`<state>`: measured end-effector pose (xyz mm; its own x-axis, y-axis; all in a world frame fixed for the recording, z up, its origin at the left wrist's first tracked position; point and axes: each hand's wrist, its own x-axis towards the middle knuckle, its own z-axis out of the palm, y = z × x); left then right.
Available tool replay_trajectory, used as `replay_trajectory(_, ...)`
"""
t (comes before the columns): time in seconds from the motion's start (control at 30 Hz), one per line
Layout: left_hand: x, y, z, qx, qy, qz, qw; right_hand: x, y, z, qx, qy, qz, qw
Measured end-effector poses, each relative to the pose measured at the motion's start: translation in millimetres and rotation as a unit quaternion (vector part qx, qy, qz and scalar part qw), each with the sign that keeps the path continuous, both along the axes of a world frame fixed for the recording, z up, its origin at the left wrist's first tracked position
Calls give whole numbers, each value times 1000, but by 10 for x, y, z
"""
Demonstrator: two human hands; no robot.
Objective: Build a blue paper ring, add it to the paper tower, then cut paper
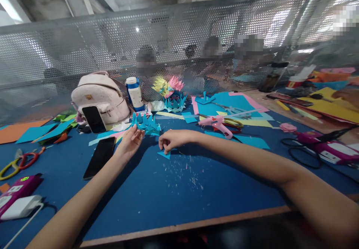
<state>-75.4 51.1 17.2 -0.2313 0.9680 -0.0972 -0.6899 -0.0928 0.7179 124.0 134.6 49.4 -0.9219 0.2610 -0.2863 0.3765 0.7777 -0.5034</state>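
Note:
My left hand (130, 142) reaches forward over the blue table mat (157, 193), fingers loosely apart, its fingertips touching the edge of a spiky blue folded-paper piece (146, 123). My right hand (171, 140) is curled, pinching down on a small blue paper triangle (164, 154) that lies on the mat. Tiny paper scraps (190, 176) are scattered just in front of it.
A black phone (100, 157) lies left of my left hand; another phone (93, 119) leans on a white backpack (98, 95). A pink glue gun (218, 124), scissors (232, 110), coloured paper sheets (232, 103), paper flowers (171, 92) and a bottle (134, 92) stand behind. A mesh screen (84, 43) closes the back.

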Motion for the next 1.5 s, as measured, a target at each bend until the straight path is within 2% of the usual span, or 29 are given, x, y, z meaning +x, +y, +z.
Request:
replay_trajectory(0.1,22,-32,29,-7,-15,19,1000,14,-13,-26,-5,4,-3,1000)
replay_trajectory(0.27,57,-90,77,-10,-28,13,999,0,-26,-52,-11,-1,0,1000)
replay_trajectory(0.6,71,-96,105,10,-25,6,1000,-29,-122,7,10,-22,16,1000)
replay_trajectory(0.8,69,-78,58,6,10,30,999,6,-136,61,-37,-30,43,998)
replay_trajectory(0.9,-19,-54,167,39,26,63,997,79,-108,97,-73,-17,50,996)
replay_trajectory(1.03,-271,-22,403,126,46,160,978,228,-42,111,-94,27,30,995)
replay_trajectory(1.1,-367,-4,440,153,63,200,966,316,-8,103,-96,53,10,994)
replay_trajectory(1.2,-367,21,332,149,97,215,960,442,29,103,-106,80,-13,991)
replay_trajectory(1.33,-116,3,77,112,162,179,964,543,33,191,-119,137,-68,981)
replay_trajectory(1.43,134,-71,-49,88,216,149,961,557,-4,301,-126,247,-130,952)
replay_trajectory(1.5,283,-134,-94,73,251,131,956,549,-33,349,-101,321,-162,928)
